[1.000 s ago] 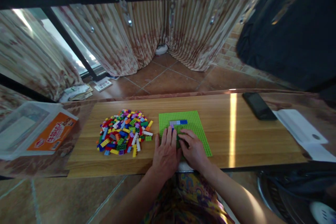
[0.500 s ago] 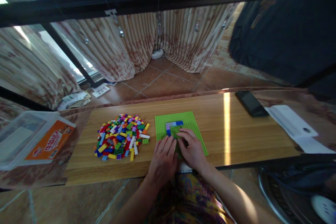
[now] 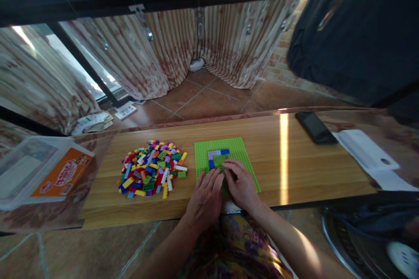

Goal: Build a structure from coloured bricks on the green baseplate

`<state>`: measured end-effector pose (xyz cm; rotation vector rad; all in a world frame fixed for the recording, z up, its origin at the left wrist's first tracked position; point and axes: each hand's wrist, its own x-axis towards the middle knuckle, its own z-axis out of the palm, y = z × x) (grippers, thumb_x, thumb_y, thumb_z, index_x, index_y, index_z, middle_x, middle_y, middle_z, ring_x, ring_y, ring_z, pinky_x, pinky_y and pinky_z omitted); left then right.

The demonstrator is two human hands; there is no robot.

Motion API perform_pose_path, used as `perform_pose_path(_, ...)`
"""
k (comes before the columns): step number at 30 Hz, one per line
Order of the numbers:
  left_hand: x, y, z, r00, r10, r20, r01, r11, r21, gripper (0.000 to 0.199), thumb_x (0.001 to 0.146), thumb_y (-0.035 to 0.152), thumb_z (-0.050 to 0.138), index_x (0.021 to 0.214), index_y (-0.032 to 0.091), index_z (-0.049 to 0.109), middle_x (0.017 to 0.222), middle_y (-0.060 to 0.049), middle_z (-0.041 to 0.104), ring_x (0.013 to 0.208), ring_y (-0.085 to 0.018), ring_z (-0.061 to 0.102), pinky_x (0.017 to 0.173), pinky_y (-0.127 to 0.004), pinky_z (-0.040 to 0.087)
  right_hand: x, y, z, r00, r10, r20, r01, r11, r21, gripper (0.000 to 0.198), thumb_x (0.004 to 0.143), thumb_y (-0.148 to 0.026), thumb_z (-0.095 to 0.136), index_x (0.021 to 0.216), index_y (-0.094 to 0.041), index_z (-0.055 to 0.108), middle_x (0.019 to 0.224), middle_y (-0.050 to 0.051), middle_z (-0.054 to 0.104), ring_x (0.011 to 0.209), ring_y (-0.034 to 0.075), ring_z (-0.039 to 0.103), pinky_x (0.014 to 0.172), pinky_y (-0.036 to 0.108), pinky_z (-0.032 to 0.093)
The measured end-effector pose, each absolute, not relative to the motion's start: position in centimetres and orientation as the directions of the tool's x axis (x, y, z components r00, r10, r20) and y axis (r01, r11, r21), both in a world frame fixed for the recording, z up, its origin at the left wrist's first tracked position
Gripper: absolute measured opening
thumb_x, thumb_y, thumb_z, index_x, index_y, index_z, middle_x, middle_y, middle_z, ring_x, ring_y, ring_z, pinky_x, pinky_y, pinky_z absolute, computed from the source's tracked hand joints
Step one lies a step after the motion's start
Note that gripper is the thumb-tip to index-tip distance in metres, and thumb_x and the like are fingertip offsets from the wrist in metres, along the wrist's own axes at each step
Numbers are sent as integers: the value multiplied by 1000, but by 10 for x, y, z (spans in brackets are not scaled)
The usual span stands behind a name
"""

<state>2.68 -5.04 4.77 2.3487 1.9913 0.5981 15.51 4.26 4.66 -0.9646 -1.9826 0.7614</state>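
Fingers of the left hand (image 3: 206,196) lie together, those of the right hand (image 3: 242,185) curl beside them; I cannot tell whether either grips anything. Under both sits the green studded plastic baseplate (image 3: 241,150). Since a second ago the left hand has drawn back, showing me a dark blue plastic brick (image 3: 211,164), seemingly seated, in the L-shaped purple-and-blue row (image 3: 218,152). Leftward, a multicoloured plastic brick pile (image 3: 150,168) rests on the wood-grain desk (image 3: 268,157).

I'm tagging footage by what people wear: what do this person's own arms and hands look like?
The left hand and right hand are ungloved, with no discernible ring or watch. The left forearm and right forearm show no sleeves. Between them is a purple-and-yellow patterned garment.
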Motion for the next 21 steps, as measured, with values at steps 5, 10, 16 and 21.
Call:
perform_pose_path(5,29,-49,47,118,949,292,942,-200,270,43,91,12,40,134,10,43,139,-16,55,135,-27,45,110,-49,41,156,43,45,-414,821,393,368,546,-752,21,91,-18,48,103,-23,65,110,9,65,103,21,64,91,38,53)
perform_pose_path(10,31,-48,48,115,957,268,934,-196,299,40,91,13,41,130,9,47,138,-16,56,133,-27,46,112,-48,39,157,42,45,-435,814,386,370,552,-748,20,91,-18,48,101,-23,65,109,9,66,102,20,64,91,38,53)
perform_pose_path(16,33,-47,47,95,956,279,917,-193,349,42,87,14,46,128,9,49,135,-15,57,133,-28,47,113,-46,37,158,42,48,-428,807,406,378,568,-731,19,91,-21,50,100,-22,67,107,10,67,101,23,64,91,42,52)
perform_pose_path(21,33,-46,44,127,952,280,913,-222,342,42,88,19,47,129,8,49,134,-15,57,130,-26,48,112,-41,38,140,36,67,-489,763,423,327,610,-722,22,91,-20,47,98,-21,69,107,10,67,100,22,64,91,39,51)
